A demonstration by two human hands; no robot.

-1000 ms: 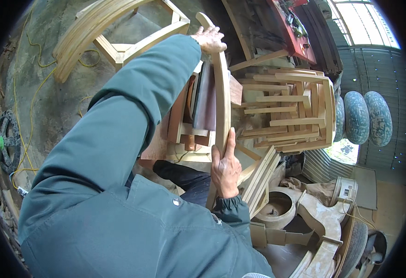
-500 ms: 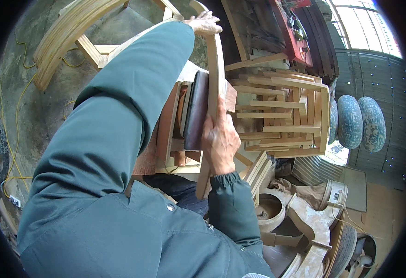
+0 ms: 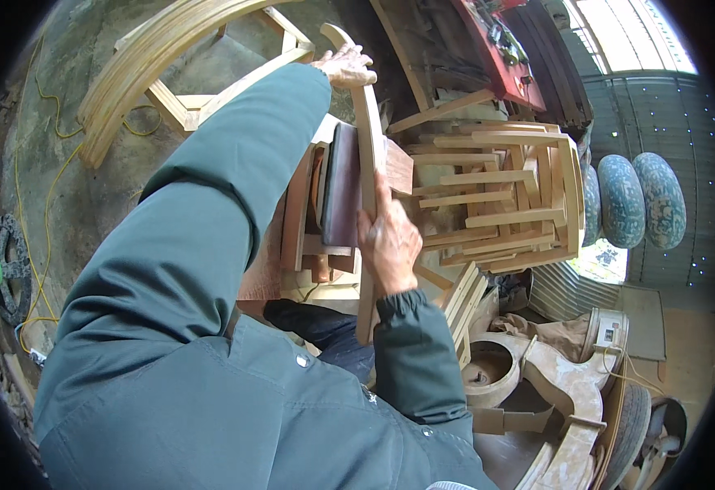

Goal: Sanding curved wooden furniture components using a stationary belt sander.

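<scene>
A long, slightly curved wooden slat (image 3: 366,135) runs lengthwise away from me, gripped in both hands. My left hand (image 3: 345,67) is wrapped over its far end, the arm stretched out ahead. Nearer to me, my right hand (image 3: 392,249) holds the slat with the index finger laid along it. The slat's left side lies against or very close to a dark, flat sanding belt (image 3: 341,192). Wooden boards (image 3: 296,208) frame the belt on its left, and a small reddish wood block (image 3: 399,167) shows just right of the slat.
Curved pale wood frames (image 3: 141,73) lie at the far left, near a yellow cord (image 3: 51,196) on the floor. To the right are stacked wooden frames (image 3: 529,196). A dusty machine housing (image 3: 566,396) stands lower right, and a red bench (image 3: 508,61) at the back.
The slat and both hands have shifted slightly; the left hand is a little lower and further left in view. The whole view has also moved slightly. Both hands keep their hold.
</scene>
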